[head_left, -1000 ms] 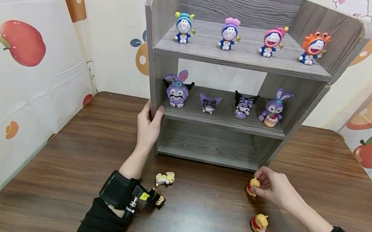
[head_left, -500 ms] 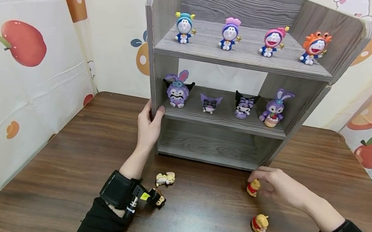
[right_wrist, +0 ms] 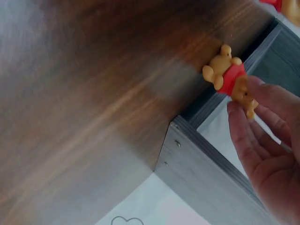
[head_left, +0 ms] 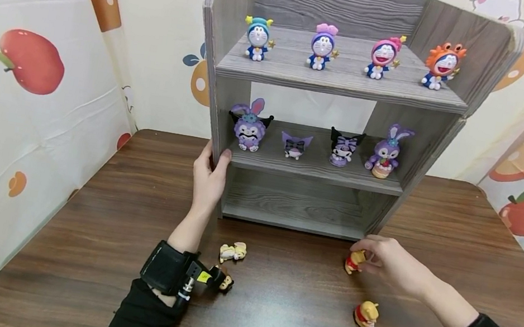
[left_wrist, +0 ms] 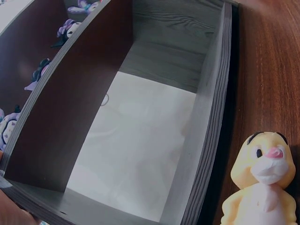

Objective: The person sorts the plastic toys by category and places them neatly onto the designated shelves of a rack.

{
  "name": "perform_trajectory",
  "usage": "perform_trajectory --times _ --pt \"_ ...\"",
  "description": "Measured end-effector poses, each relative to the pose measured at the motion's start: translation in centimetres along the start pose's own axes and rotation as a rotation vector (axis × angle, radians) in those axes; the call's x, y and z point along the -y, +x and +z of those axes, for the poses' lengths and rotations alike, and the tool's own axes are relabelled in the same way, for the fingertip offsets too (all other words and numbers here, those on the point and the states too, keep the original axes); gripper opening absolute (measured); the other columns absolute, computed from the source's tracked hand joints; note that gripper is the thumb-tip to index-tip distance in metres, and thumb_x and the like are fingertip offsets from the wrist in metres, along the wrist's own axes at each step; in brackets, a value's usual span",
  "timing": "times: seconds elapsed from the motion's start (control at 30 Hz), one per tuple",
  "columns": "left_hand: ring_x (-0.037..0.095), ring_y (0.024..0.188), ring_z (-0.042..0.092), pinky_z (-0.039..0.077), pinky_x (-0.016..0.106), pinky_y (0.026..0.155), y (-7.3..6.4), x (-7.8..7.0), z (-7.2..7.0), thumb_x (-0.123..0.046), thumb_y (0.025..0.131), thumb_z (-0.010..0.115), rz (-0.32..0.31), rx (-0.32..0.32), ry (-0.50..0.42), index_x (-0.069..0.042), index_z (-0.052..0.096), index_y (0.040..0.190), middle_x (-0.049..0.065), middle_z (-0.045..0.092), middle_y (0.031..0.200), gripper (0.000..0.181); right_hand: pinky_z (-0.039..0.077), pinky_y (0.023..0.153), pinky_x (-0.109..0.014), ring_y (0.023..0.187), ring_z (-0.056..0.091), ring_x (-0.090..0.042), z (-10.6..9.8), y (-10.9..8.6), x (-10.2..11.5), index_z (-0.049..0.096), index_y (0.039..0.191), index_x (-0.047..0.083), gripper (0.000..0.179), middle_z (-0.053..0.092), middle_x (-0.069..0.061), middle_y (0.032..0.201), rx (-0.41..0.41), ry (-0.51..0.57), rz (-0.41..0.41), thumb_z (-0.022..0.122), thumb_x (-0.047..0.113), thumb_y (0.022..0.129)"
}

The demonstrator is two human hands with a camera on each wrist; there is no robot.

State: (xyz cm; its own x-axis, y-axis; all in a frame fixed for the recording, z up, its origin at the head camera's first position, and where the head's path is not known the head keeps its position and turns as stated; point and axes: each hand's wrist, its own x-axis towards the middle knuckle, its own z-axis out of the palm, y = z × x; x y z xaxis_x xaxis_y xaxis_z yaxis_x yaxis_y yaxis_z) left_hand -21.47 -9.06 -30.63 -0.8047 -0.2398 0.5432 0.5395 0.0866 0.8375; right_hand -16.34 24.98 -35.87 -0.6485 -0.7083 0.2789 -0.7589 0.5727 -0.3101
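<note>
My left hand (head_left: 209, 181) grips the left side panel of a grey wooden shelf unit (head_left: 290, 224), thumb on its front edge. In front of the unit's lower right corner, my right hand (head_left: 397, 263) pinches a small yellow bear figurine (head_left: 353, 262) in a red shirt. The right wrist view shows thumb and fingertips on the head of this bear figurine (right_wrist: 230, 75), its feet pointing away from the palm. A second bear figurine (head_left: 365, 316) is nearer on the table. By the left forearm lies a pale yellow long-eared figurine (head_left: 233, 251), face up in the left wrist view.
A dark brown figurine (head_left: 226, 283) is partly covered by the left wrist camera. Blue-suited cat figurines (head_left: 322, 48) line the top shelf, and purple figurines (head_left: 385, 154) the middle one. The brown table (head_left: 278, 324) meets patterned cloth walls (head_left: 30, 151).
My right fingers loosened around the bear figurine, then closed on its head again. The bear has shifted slightly left and now tilts. The left hand has stayed on the side panel.
</note>
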Motion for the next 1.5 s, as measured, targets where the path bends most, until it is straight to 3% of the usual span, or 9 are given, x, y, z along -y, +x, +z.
perform_trajectory --times 0.3,0.43,0.57,0.93,1.13,1.33,1.5 --pt "0.014 0.082 0.046 0.037 0.021 0.071 -0.1 0.1 -0.1 0.005 0.085 0.044 0.003 -0.009 0.006 0.012 0.049 0.116 0.029 0.054 0.103 0.032 0.048 0.057 -0.025 0.071 0.056 -0.011 0.4 0.0 0.8 0.061 0.093 -0.002 0.033 0.059 -0.003 0.085 -0.016 -0.121 0.071 0.075 -0.001 0.063" --pt "0.014 0.084 0.046 0.038 0.02 0.072 -0.1 0.2 -0.2 0.005 0.086 0.044 0.001 -0.001 -0.004 0.011 0.049 0.117 0.029 0.054 0.106 0.033 0.047 0.06 -0.027 0.075 0.055 -0.013 0.7 0.3 1.2 0.062 0.094 0.001 0.039 0.056 -0.003 0.087 -0.026 -0.255 0.058 0.079 0.007 0.059" --pt "0.015 0.084 0.047 0.038 0.021 0.072 0.0 0.2 -0.2 0.005 0.086 0.043 0.002 0.004 -0.007 0.011 0.048 0.118 0.029 0.054 0.107 0.033 0.047 0.059 -0.027 0.071 0.055 -0.013 1.0 0.6 1.4 0.061 0.088 0.003 0.039 0.054 -0.002 0.083 -0.029 -0.32 0.034 0.081 0.007 0.055" --pt "0.013 0.08 0.045 0.037 0.02 0.07 0.0 0.3 -0.1 0.005 0.085 0.044 0.012 -0.009 -0.01 0.012 0.05 0.115 0.029 0.055 0.098 0.031 0.046 0.057 -0.025 0.07 0.056 -0.013 0.7 1.5 1.8 0.061 0.081 0.003 0.031 0.053 -0.001 0.079 0.056 -0.262 0.096 0.079 -0.003 0.056" --pt "0.011 0.078 0.046 0.038 0.02 0.069 0.1 0.3 0.0 0.005 0.085 0.044 0.019 -0.012 -0.009 0.012 0.05 0.115 0.028 0.055 0.094 0.031 0.046 0.059 -0.027 0.071 0.056 -0.014 -0.2 2.9 1.5 0.061 0.08 0.003 0.03 0.054 0.0 0.079 0.04 -0.243 0.093 0.077 -0.005 0.056" --pt "0.013 0.084 0.046 0.038 0.021 0.073 0.1 0.3 0.0 0.004 0.085 0.044 0.005 -0.002 -0.015 0.01 0.048 0.119 0.028 0.055 0.104 0.034 0.046 0.058 -0.028 0.069 0.054 -0.013 -1.3 4.3 1.0 0.06 0.076 0.006 0.028 0.052 0.002 0.076 0.019 -0.235 0.074 0.077 -0.005 0.058" --pt "0.013 0.085 0.047 0.038 0.022 0.074 0.1 0.3 0.0 0.004 0.086 0.043 0.004 0.001 -0.024 0.01 0.048 0.119 0.027 0.055 0.105 0.034 0.045 0.06 -0.031 0.069 0.055 -0.016 -2.1 5.3 0.5 0.06 0.08 0.002 0.026 0.054 -0.002 0.077 0.043 -0.246 0.106 0.075 -0.005 0.06"
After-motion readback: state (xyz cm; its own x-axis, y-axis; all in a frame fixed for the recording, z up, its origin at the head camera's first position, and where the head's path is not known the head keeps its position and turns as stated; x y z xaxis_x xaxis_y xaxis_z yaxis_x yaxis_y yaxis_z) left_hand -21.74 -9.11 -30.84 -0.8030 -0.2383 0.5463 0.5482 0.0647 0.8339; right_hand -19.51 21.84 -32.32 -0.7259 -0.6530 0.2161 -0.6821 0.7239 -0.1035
